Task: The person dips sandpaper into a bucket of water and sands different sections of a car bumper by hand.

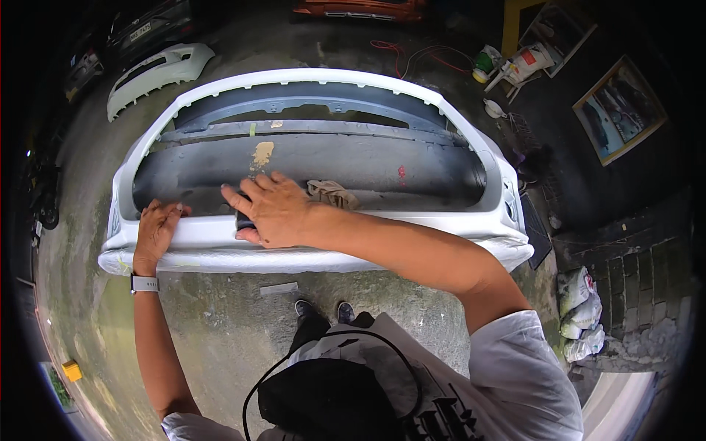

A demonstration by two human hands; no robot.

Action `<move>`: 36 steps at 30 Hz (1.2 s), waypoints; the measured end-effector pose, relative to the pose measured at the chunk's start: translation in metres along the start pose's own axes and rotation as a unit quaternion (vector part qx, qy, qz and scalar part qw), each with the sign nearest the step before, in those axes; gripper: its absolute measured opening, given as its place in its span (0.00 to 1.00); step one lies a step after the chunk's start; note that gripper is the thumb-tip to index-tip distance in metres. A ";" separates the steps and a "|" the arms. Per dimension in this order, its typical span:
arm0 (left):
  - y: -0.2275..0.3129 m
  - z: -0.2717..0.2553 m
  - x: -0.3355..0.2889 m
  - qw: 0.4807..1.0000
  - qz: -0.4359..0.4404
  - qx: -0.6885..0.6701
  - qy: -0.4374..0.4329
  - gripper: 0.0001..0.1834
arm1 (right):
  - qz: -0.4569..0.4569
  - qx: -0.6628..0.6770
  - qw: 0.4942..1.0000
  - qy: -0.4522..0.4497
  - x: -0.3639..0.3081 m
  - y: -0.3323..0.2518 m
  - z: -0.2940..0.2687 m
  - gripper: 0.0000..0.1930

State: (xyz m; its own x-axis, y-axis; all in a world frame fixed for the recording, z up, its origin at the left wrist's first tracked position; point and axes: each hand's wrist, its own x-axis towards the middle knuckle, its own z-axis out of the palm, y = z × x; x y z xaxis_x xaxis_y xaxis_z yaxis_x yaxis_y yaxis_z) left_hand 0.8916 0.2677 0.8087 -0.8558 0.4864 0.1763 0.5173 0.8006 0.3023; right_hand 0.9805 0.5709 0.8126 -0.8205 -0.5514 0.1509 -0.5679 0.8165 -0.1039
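A large white car bumper (220,229) lies across a support in front of me, with a thin white cover (316,261) along its near side. My left hand (155,231) grips the bumper's inner edge at the left, fingers bent over it. Just right of it, my right hand (276,209) presses on the same white strip. A small dark pad (242,221) shows under its fingers and thumb; most of it is hidden by the hand. Beyond my right wrist, a crumpled brown cloth (332,194) rests on the grey surface (353,158) framed by the bumper.
Another pale bumper (158,73) lies on the floor at the far left, near parked cars. Buckets (526,62) and a red hose (390,48) are at the far right. Filled sacks (579,305) stand right of me; a light flat strip (279,289) lies by my feet.
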 end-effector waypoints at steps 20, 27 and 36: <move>0.029 0.011 -0.010 0.999 -0.004 0.039 0.009 0.23 | -0.010 -0.130 0.991 -0.037 -0.268 0.151 -0.060 0.36; 0.167 0.033 0.011 0.997 0.005 0.010 -0.082 0.25 | -0.053 -0.070 0.996 0.025 -0.146 0.080 -0.026 0.35; 0.167 0.037 0.001 1.000 -0.006 0.023 -0.021 0.23 | -0.023 -0.077 0.996 -0.039 -0.211 0.114 -0.049 0.37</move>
State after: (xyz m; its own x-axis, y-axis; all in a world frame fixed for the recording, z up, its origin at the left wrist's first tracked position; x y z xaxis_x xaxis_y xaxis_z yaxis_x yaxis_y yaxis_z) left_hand 0.9774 0.4151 0.8252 -0.8614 0.4900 0.1336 0.5076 0.8210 0.2614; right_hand 1.0921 0.7884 0.8172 -0.7999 -0.5954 0.0750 -0.5930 0.8034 0.0539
